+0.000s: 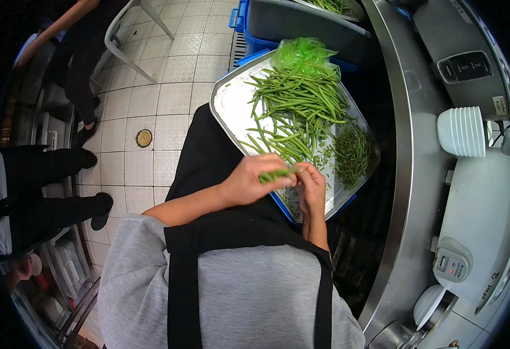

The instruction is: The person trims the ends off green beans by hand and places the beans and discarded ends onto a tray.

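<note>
My left hand [254,179] is wrapped round a small bunch of green beans [273,175] over the near edge of a metal tray [227,100]. Close against it, my right hand [312,187] pinches at the right end of that bunch, fingers pressed together. Beyond both hands, a large heap of loose green beans [304,99] covers the middle of the tray. Small trimmed ends [351,152] form a darker pile at the tray's right side. A green plastic bag [305,53] lies crumpled at the tray's far end, partly over the beans.
Blue-edged grey bins [313,26] stand behind the tray. On the right runs a steel counter [409,174] with stacked white bowls [461,132] and a rice cooker [453,263]. Two people [40,177] stand at the left, near a grey chair frame [112,43] on the tiled floor.
</note>
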The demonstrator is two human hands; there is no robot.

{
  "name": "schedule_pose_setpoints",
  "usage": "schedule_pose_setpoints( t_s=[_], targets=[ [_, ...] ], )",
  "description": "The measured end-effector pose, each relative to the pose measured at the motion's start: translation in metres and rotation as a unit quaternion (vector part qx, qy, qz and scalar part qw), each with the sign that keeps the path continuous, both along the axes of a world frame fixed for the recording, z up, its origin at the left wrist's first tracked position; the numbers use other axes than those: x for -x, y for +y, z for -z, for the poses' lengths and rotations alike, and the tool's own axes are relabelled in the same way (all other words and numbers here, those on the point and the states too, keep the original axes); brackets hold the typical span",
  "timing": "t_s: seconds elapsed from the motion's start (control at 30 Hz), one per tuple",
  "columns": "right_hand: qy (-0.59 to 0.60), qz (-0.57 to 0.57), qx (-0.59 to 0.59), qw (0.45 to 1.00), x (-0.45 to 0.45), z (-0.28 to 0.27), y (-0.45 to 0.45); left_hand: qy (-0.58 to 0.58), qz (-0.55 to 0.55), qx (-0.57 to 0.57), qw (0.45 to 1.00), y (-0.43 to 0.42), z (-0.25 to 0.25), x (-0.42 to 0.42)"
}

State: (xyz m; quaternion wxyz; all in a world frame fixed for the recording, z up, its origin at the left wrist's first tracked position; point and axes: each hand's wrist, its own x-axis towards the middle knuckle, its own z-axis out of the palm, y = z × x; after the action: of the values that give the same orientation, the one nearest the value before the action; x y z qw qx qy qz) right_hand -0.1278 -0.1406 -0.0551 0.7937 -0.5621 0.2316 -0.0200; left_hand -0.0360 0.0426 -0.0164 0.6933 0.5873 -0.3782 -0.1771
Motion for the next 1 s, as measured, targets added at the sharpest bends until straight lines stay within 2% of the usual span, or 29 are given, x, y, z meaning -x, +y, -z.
schedule_pose_setpoints(
  t_s=[0.03,0.13,0.17,0.2,0.23,0.3,0.37,0.4,0.5,0.57,0.6,0.7,0.73,0.83,0.93,1.0],
  targets=[
    [0.002,-0.002,0.071,0.998,-0.005,-0.001,0.0,-0.047,0.036,0.009,0.998,0.002,-0.009,0.002],
    [-0.025,0.005,0.258,0.966,-0.024,-0.001,0.005,-0.037,0.065,-0.003,0.997,0.0,-0.008,0.006],
    [-0.049,-0.015,0.36,0.931,-0.032,0.0,0.007,-0.033,0.068,-0.015,0.997,-0.001,-0.006,0.006],
    [-0.073,-0.036,0.458,0.885,-0.041,0.0,0.008,0.006,0.088,-0.079,0.993,0.002,-0.004,0.006],
    [-0.096,-0.056,0.549,0.828,-0.049,0.001,0.011,0.047,0.085,-0.09,0.991,0.003,-0.004,0.006],
    [-0.097,-0.081,0.613,0.78,-0.063,0.004,0.02,0.128,0.078,-0.113,0.982,0.005,-0.006,0.007],
    [-0.097,-0.104,0.673,0.726,-0.072,0.005,0.027,0.168,0.015,-0.049,0.984,0.002,0.001,0.009],
    [-0.115,-0.118,0.673,0.721,-0.073,0.003,0.028,0.2,-0.001,-0.038,0.979,0.001,0.002,0.007],
    [-0.132,-0.063,0.636,0.758,-0.065,-0.014,0.029,0.264,-0.052,-0.033,0.963,0.004,0.003,0.002],
    [-0.139,-0.027,0.579,0.803,-0.05,-0.035,0.03,0.286,-0.075,-0.041,0.954,0.003,0.009,-0.001],
    [-0.131,-0.017,0.544,0.829,-0.04,-0.05,0.031,0.254,-0.087,-0.048,0.962,0.0,0.017,0.0],
    [-0.115,-0.007,0.413,0.903,-0.011,-0.056,0.024,0.023,-0.09,-0.081,0.992,-0.008,0.005,0.002],
    [-0.112,-0.007,0.363,0.925,-0.003,-0.056,0.022,-0.004,-0.06,-0.131,0.99,-0.008,-0.003,0.003],
    [-0.086,0.0,0.234,0.968,0.01,-0.06,0.021,-0.083,-0.055,-0.105,0.989,-0.012,0.007,0.006],
    [-0.093,-0.01,0.39,0.916,0.016,-0.063,0.021,-0.118,-0.032,-0.15,0.981,-0.007,0.007,0.006],
    [-0.11,-0.013,0.533,0.839,0.014,-0.065,0.021,-0.121,-0.02,-0.167,0.978,-0.007,0.005,0.01]
  ],
)
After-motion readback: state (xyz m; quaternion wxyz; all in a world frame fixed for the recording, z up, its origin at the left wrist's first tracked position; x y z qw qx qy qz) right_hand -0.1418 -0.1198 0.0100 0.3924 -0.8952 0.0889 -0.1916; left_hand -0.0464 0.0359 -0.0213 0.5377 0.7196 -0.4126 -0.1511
